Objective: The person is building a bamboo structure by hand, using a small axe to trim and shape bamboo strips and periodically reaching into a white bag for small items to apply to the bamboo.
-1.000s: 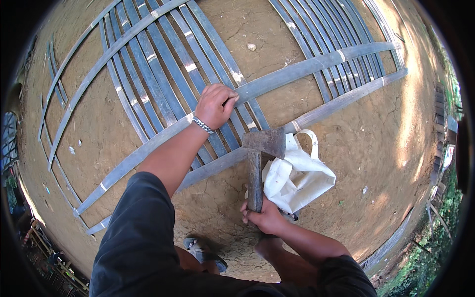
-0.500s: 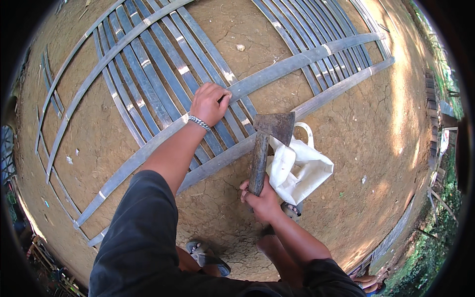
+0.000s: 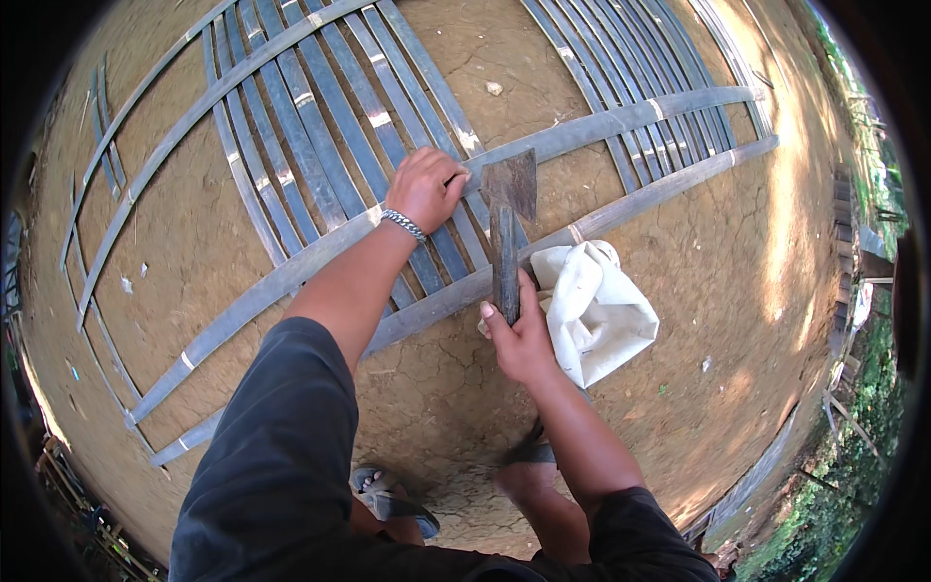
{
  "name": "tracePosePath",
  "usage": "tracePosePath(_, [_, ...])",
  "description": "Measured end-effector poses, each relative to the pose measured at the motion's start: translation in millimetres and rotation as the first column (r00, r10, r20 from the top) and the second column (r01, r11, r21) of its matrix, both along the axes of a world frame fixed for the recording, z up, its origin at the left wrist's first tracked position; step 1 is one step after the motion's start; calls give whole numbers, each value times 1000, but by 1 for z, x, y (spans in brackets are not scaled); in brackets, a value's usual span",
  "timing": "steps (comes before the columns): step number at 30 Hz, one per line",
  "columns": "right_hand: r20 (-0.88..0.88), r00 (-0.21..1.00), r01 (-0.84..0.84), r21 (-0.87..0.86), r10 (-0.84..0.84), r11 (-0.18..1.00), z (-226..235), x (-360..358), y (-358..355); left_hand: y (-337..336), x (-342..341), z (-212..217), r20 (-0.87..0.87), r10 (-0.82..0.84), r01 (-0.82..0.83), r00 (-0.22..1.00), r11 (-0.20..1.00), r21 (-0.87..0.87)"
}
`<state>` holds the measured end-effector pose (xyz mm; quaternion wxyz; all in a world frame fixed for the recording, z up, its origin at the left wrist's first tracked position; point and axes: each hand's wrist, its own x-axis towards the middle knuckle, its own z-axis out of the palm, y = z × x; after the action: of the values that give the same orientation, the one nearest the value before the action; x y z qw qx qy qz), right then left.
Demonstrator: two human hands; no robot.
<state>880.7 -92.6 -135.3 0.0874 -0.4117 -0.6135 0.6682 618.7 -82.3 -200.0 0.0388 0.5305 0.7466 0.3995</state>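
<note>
While I scan from the left edge of the dirt ground (image 3: pixel 194 223), I see long grey bamboo slats (image 3: pixel 291 145) lying flat in a loose lattice, the thin ones fanning toward the far edge and two wider cross strips (image 3: pixel 272 286) running over them from the near left toward the far right. My left hand (image 3: pixel 427 186), with a metal bracelet (image 3: pixel 403 225) at the wrist, lies palm down on the upper cross strip, its fingers curled loosely and pressing on the slats, gripping nothing that I can make out. It has hardly shifted over the last second.

Just right of it stands the cleaver (image 3: pixel 506 218), and this is what has changed: a second ago its blade sat lower and nearer the white cloth bag, and now the broad dark blade is up beside my left fingertips, right where the upper cross strip meets the slats. I judge that the blade is being brought to the joint the left hand pins down, so a cut or a trimming stroke there looks close.

My right hand (image 3: pixel 519 335) is wrapped tight around the cleaver's handle, above the lower cross strip. Further right, the white cloth bag (image 3: pixel 601 310) lies crumpled on the ground, touching that strip. Near the bottom edge I see my sandalled feet (image 3: pixel 393 500).
</note>
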Motion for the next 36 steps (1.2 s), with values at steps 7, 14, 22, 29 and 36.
tracePosePath(7, [178, 979, -144, 256, 100, 956, -2, -7, 18, 1, 0, 1, 9, 7, -6, 1000, 1000, -27])
tracePosePath(14, [173, 981, -146, 378, 85, 914, 9, -18, 19, -1, -2, 1, -15, 14, -14, 1000, 1000, -26])
tracePosePath(22, [194, 972, -186, 315, 129, 931, -3, -20, 29, -1, -1, 6, 9, 12, -12, 1000, 998, -65])
tracePosePath(29, [125, 989, -114, 325, 76, 939, -4, -17, 26, 1, -1, 5, 33, 18, -15, 999, 996, -85])
tracePosePath(36, [130, 985, -153, 381, 111, 912, 2, -18, 32, -1, -1, 3, 20, 16, -14, 1000, 998, -67])
